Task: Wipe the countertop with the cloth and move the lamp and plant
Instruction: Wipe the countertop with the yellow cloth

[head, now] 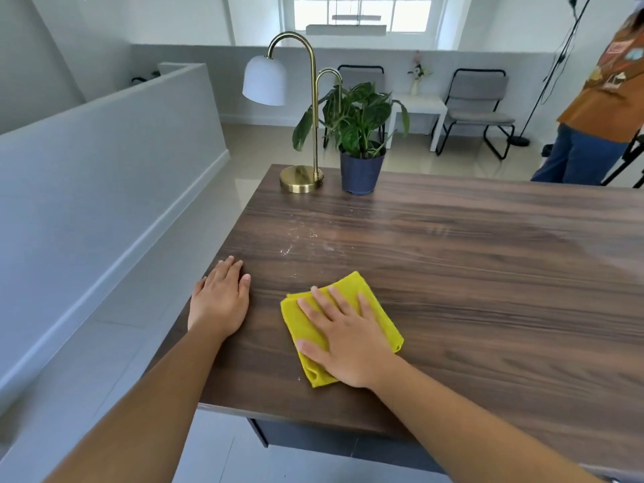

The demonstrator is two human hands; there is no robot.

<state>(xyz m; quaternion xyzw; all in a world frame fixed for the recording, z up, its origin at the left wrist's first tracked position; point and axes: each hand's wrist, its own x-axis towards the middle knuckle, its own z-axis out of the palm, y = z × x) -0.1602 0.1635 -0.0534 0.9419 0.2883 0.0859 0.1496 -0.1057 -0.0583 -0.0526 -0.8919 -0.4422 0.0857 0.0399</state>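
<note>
A folded yellow cloth (374,301) lies on the dark wood countertop (488,273) near its front left corner. My right hand (345,336) presses flat on the cloth, fingers spread. My left hand (219,299) rests flat on the bare countertop at its left edge, holding nothing. A whitish dusty smear (303,238) marks the wood beyond the hands. At the far left corner stand a brass lamp (302,179) with a white shade and, to its right, a leafy plant in a dark blue pot (360,172), close together but apart.
A person in an orange top and jeans (599,109) stands beyond the counter's far right. Two chairs (477,109) and a small white table (418,109) stand at the back wall. A low grey wall (104,162) runs along the left.
</note>
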